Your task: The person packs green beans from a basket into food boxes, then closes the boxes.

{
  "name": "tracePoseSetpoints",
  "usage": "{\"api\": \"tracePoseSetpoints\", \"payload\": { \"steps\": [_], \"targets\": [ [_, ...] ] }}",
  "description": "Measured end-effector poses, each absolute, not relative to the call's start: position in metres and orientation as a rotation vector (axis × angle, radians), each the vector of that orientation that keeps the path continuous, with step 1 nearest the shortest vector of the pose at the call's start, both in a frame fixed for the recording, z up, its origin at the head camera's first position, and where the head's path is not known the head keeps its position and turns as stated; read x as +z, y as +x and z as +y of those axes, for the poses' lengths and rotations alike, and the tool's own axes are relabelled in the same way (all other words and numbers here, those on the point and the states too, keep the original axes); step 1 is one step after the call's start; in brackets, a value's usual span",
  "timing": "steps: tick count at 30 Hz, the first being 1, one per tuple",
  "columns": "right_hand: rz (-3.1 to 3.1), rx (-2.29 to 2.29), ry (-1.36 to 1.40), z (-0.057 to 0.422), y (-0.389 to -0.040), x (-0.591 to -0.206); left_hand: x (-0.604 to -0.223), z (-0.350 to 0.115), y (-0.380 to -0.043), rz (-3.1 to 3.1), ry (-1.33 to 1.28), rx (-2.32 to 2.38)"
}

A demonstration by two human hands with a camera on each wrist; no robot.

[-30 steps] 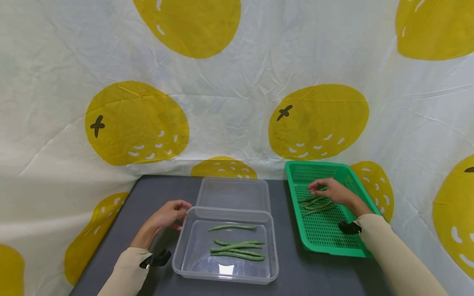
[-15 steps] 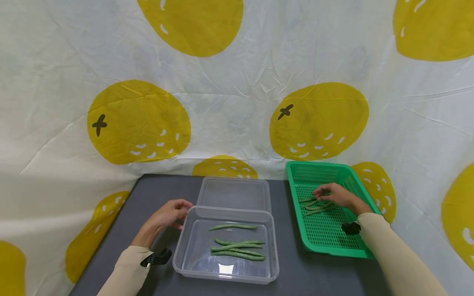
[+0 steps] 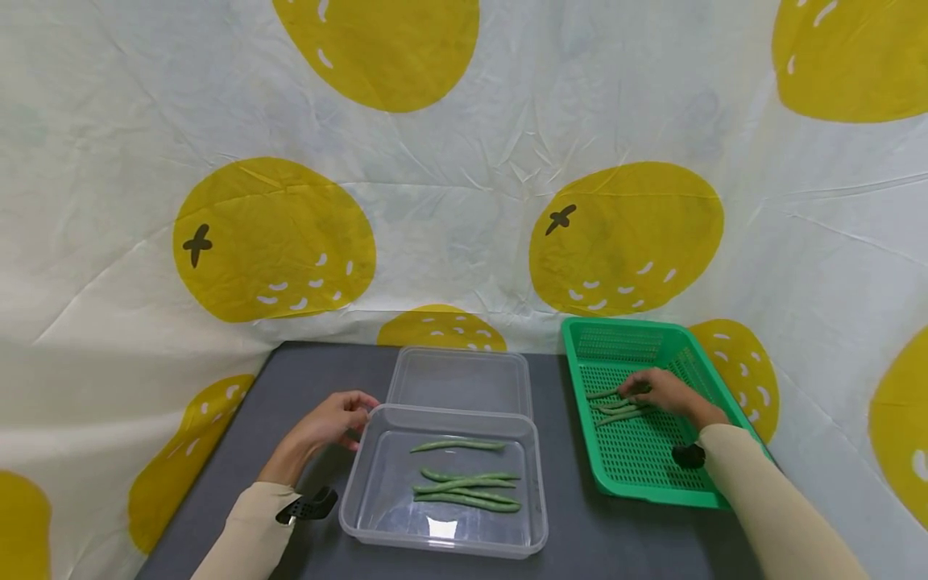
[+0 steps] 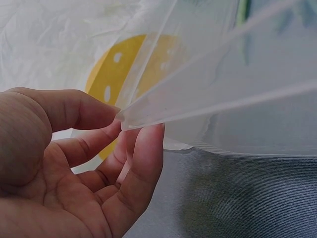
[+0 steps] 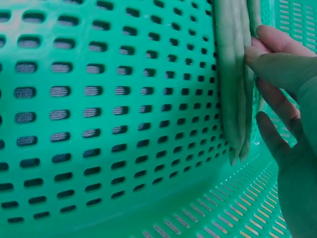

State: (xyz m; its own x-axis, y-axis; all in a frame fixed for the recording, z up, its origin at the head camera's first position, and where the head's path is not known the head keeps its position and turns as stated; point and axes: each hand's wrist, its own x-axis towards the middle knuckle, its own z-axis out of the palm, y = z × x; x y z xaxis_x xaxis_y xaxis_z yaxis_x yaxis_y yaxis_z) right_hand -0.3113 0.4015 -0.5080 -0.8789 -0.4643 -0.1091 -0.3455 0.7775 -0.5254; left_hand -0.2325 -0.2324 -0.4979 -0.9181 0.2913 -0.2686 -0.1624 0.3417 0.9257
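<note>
Toward the right of the dark grey tabletop point(image 3: 565, 491), inside a green perforated plastic basket point(image 3: 631, 463), lies a small bunch of long, slender green beans point(image 3: 622, 416), roughly side by side in the left part of the floor. The right hand point(image 3: 663, 392) reaches in over their right ends, thumb and fingertips drawn to a narrow gap, the thumb appearing to touch the bunch; the fingers hide one another, so I cannot tell whether a bean is pinched or merely touched.

Each bean should be light, smooth and a little springy, apt to roll or slip against its neighbours, and a sharp bend could snap it. A gentle thumb-and-finger pinch round the middle looks the best hold; taken by a thin tip, it would probably swing.

Left of the basket, the left hand point(image 3: 335, 419) pinches the rim of a clear rectangular plastic container point(image 3: 442, 549) at its far left corner. The container looks thin-walled and light, likely to slide if nudged, so that corner suits steadying. On its floor lie loose green beans point(image 3: 467, 501), one apart at the far side, the others clustered nearer. Just beyond is a flat clear plastic lid point(image 3: 460, 379).
</note>
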Motion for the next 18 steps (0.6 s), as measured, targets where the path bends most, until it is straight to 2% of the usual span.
{"api": "tracePoseSetpoints", "payload": {
  "steps": [6,18],
  "targets": [
    [2.742,-0.706,-0.615,0.4013,-0.3106,-0.5089,-0.4962,-0.2325,-0.2336,2.218,0.109,1.597],
    [2.772,-0.576,-0.831,0.3934,-0.3084,-0.5002,-0.4903,-0.2308,-0.2326,2.205,0.099,1.598]
  ]
}}
